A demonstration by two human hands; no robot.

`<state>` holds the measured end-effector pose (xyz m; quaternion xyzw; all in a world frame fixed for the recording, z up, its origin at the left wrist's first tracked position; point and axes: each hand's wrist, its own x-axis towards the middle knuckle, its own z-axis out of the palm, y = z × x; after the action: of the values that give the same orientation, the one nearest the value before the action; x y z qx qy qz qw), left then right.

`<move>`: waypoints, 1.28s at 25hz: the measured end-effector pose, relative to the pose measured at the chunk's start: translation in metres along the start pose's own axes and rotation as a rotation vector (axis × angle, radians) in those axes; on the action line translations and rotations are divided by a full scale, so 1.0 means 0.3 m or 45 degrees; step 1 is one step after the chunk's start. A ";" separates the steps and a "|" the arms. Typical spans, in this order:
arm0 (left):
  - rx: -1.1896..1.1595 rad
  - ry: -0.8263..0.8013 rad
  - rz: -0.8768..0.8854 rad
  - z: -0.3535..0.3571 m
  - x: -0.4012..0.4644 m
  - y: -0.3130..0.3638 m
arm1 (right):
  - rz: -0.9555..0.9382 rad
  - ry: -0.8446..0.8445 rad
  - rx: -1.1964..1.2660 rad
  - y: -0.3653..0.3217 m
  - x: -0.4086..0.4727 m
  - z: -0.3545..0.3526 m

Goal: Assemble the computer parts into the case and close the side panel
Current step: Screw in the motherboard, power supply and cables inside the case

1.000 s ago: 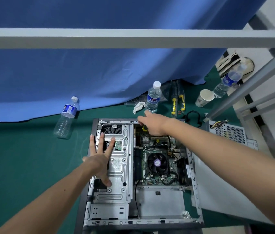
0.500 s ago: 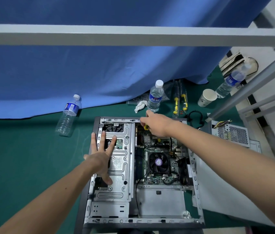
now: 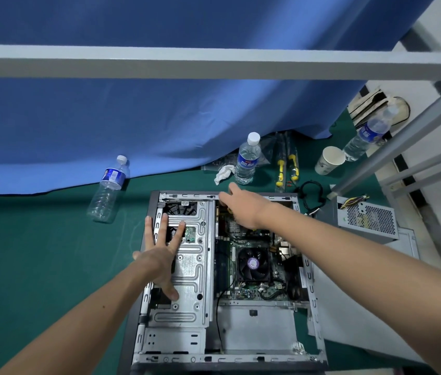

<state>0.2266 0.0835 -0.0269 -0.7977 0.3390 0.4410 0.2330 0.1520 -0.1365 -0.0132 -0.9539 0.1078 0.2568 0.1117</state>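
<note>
Green mat (image 3: 38, 266) was seen under everything, with an empty bottle (image 3: 107, 190) lying at far left, well clear of the work. Next came the case (image 3: 149, 226), laid open on its side mid-frame. On its left half the left hand (image 3: 162, 255) was spread flat on the drive cage (image 3: 189, 266), fingers straight and fanned, thumb pointed toward the near edge, nothing gripped, just pressing. Further right, the right hand (image 3: 241, 209) was reached over the far rim down toward the motherboard (image 3: 251, 269), fingers curled around something with a bit of yellow showing; probably a screwdriver handle, but that couldn't really be told. So a far-corner screw was likely being driven. To do that well, the tool should be kept square to the screw, light pressure used, and the case kept pinned so nothing slips onto the board. The wrist was bent downward, forearm stretched long across the case. At the right, the power supply (image 3: 368, 220) was still sat outside, just beside the case.
</note>
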 end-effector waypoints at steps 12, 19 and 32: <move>-0.009 -0.014 0.005 -0.001 -0.004 0.005 | 0.062 0.090 0.054 0.089 -0.041 0.035; 0.016 -0.025 -0.019 -0.004 0.001 0.007 | 0.303 0.236 -0.154 0.045 -0.009 0.056; 0.008 -0.041 -0.025 -0.010 -0.002 0.012 | 0.258 0.199 -0.250 -0.057 0.045 0.038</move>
<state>0.2254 0.0793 -0.0251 -0.7931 0.3287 0.4503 0.2453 0.1627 -0.1191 -0.0270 -0.9616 0.1861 0.2009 -0.0172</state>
